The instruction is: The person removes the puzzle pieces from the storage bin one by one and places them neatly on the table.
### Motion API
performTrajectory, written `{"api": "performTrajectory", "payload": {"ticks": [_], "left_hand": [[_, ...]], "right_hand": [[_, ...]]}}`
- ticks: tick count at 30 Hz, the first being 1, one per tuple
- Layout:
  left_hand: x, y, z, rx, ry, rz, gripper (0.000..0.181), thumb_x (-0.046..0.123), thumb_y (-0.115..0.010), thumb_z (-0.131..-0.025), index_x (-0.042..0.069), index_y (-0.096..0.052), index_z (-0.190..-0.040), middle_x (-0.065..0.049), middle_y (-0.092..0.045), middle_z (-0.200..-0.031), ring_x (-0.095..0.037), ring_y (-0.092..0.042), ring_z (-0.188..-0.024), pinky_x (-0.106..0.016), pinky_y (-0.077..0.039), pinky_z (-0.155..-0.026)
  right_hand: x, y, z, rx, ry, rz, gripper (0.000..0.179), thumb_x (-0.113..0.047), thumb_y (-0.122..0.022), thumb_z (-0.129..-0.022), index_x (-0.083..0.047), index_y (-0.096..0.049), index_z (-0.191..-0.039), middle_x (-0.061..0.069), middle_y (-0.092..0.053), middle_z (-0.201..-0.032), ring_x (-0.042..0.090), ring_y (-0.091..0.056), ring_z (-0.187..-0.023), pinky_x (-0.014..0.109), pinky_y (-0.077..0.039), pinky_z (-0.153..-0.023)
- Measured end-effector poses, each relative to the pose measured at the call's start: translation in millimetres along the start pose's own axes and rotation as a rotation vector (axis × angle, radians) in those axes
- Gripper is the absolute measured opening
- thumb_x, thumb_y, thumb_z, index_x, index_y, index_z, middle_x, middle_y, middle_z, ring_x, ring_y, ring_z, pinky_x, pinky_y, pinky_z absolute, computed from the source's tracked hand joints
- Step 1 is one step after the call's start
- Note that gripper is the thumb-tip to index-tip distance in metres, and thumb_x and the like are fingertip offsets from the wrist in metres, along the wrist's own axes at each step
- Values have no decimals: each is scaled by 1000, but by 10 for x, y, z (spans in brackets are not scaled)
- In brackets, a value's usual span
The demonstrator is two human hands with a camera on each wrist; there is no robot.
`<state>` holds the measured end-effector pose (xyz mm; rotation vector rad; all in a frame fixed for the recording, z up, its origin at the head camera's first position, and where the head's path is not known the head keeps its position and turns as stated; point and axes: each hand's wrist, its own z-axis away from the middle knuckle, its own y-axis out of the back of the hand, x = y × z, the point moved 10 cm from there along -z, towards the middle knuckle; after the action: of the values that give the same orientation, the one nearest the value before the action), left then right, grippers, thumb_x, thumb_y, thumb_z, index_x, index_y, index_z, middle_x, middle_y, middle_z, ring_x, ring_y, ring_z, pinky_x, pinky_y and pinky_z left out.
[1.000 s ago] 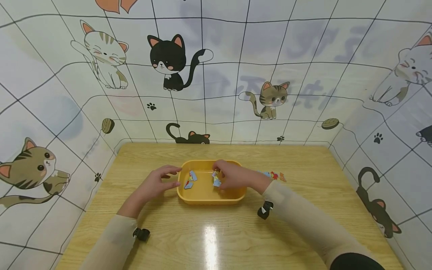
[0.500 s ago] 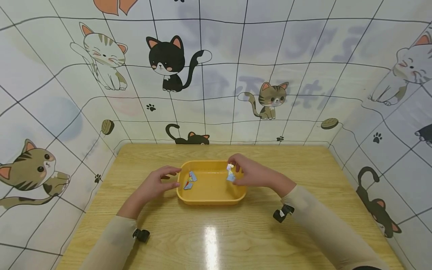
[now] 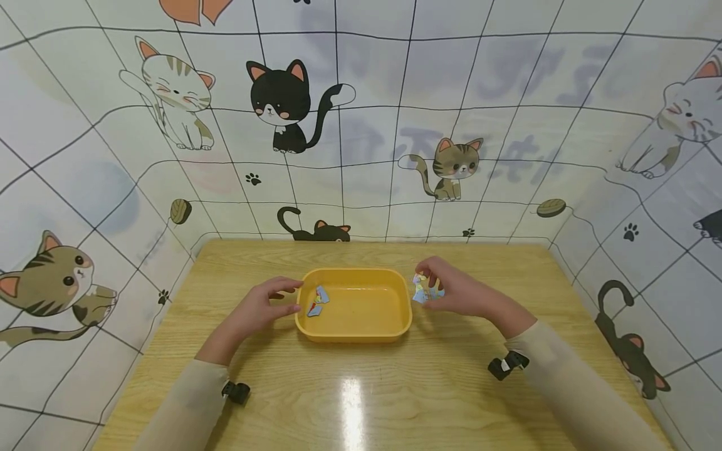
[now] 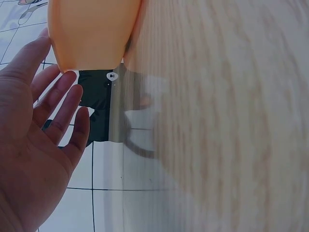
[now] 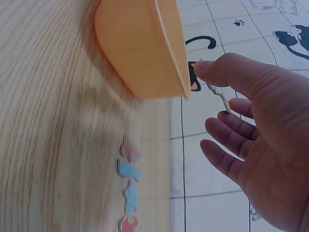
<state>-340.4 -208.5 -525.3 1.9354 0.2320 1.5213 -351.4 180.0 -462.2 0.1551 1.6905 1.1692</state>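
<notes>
So, right hand (image 3: 459, 291) has cleared the tray: 1.0 s ago it was down inside the yellow tray (image 3: 361, 337), 0.5 s ago above the right end, now past the right rim, over the wooden table (image 3: 361, 369). It pinches a puzzle piece (image 3: 418, 289), pale blue with some yellow, between thumb and fingers. Right wrist view shows that piece nearly edge-on, off the tabletop; other fingers loosely curved.

Left hand (image 3: 262, 307) unchanged: thumb and fingers apart, loosely curved, fingertips at the tray's left end. Can't tell if it's pressing. Tray hasn't visibly shifted.

Remaining pieces (image 3: 317, 300) lie clustered at the left end of the tray floor, same as before; they sit close, exact count unclear. The spot where the right hand picked is now bare.

Table row (image 5: 129, 169) lies beyond the tray's right end: four pieces visible in right wrist view, orange, two blue, one mostly red. Head view has it mostly hidden behind the right hand.
</notes>
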Motion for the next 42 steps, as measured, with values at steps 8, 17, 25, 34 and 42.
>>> {"api": "performTrajectory", "payload": {"ticks": [8,17,25,34,42], "left_hand": [[16,7,9,0,0,5,54,27,-88,-98,15,-71,-148,-3,-68,-148,-33,-63,-133,-60,-53,-113],[12,3,5,0,-1,3,54,26,-88,-98,15,-71,-148,-4,-68,-148,-33,-63,-134,-60,-53,-113],[6,-3,-11,-1,8,3,54,28,-89,-98,17,-71,-148,-2,-68,-148,-32,-63,-134,-60,-53,-113],[-3,-4,-9,-1,13,1,53,26,-88,-98,17,-71,-148,-2,-68,-148,-33,-63,-134,-61,-52,-113],[11,-7,-6,-5,7,-5,53,23,-88,-99,15,-71,-148,-4,-68,-149,-35,-63,-134,-61,-53,-113]], "right_hand": [[261,148,231,50,-58,14,65,-12,-90,-94,1,-52,-146,17,-57,-135,31,-55,-112,58,-57,-90],[614,324,499,76,-98,31,63,-10,-87,-96,2,-52,-147,23,-56,-143,34,-58,-113,60,-55,-93],[976,448,666,73,-177,23,68,-13,-89,-97,4,-50,-150,25,-54,-146,35,-58,-117,56,-55,-94],[1188,492,745,54,-198,41,68,-12,-89,-96,7,-51,-150,24,-57,-138,37,-59,-116,54,-57,-92],[1381,512,810,6,-251,40,69,-13,-91,-93,8,-53,-147,21,-59,-126,37,-62,-114,51,-58,-92]]}}
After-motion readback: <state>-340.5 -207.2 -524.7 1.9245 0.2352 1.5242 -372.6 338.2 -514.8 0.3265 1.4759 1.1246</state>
